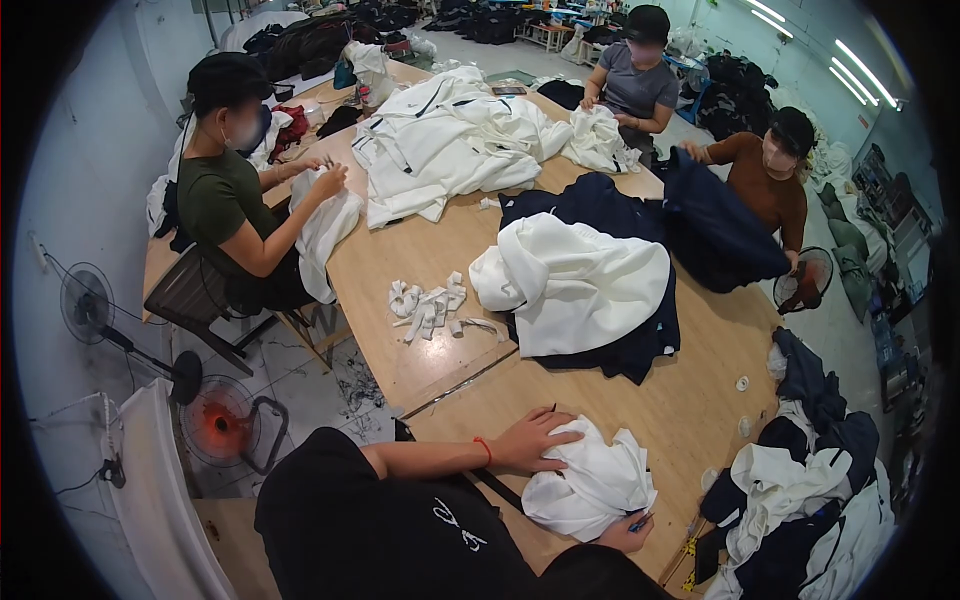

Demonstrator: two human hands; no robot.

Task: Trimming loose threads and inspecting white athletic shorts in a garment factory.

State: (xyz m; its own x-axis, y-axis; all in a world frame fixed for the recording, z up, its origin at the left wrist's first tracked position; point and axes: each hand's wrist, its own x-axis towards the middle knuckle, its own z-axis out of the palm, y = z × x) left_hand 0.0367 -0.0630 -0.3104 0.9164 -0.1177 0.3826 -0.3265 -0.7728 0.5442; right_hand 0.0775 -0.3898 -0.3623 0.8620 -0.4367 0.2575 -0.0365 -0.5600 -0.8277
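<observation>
A bunched white garment (585,485) lies on the table close in front of me. My left hand (535,440) rests at its left edge, fingers stretched out and touching the cloth. At the garment's lower right, my right hand (627,533) is closed around a small blue tool (638,522) that looks like thread snips. The garment and my sleeve hide part of that hand. Farther off, a folded white garment (585,280) sits on top of dark navy garments (600,205).
White fabric scraps (430,305) lie left of centre on the table (400,370). A big white garment pile (450,140) covers the far end. Three co-workers handle garments around the table. Mixed clothes (800,490) are heaped at the right. Fans (220,424) stand on the left floor.
</observation>
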